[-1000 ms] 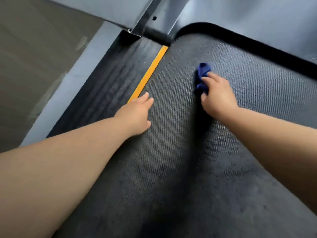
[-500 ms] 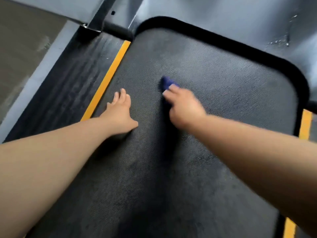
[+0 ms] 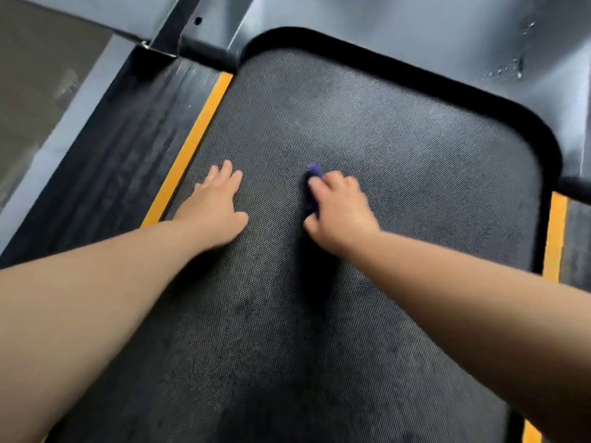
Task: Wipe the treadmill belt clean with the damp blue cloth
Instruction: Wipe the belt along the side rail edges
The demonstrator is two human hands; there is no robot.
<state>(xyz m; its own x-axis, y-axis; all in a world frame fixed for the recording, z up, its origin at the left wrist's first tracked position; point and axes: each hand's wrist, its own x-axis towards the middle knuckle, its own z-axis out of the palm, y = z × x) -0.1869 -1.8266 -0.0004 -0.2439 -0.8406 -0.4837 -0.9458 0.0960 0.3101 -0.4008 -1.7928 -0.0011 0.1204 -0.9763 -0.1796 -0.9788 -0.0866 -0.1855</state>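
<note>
Peeking from right hand (image 3: 339, 215), bunched blue cloth (image 3: 315, 170)

Left side: black ribbed foot rail (image 3: 128, 155), lengthwise grooves, dusty sheen. Yellow stripe (image 3: 192, 145) along its inner edge. Pale grey frame strip (image 3: 64, 139) along the outer edge, then brown-grey floor (image 3: 32, 91) with faint light smears.
Far end: dark grey motor cover (image 3: 415, 36), glossy, with white specks (image 3: 511, 67) at right. Upright post base (image 3: 172, 30) at the left corner, one small round hole (image 3: 198, 20).
Right side: second yellow stripe (image 3: 555, 235), partly in view.
</note>
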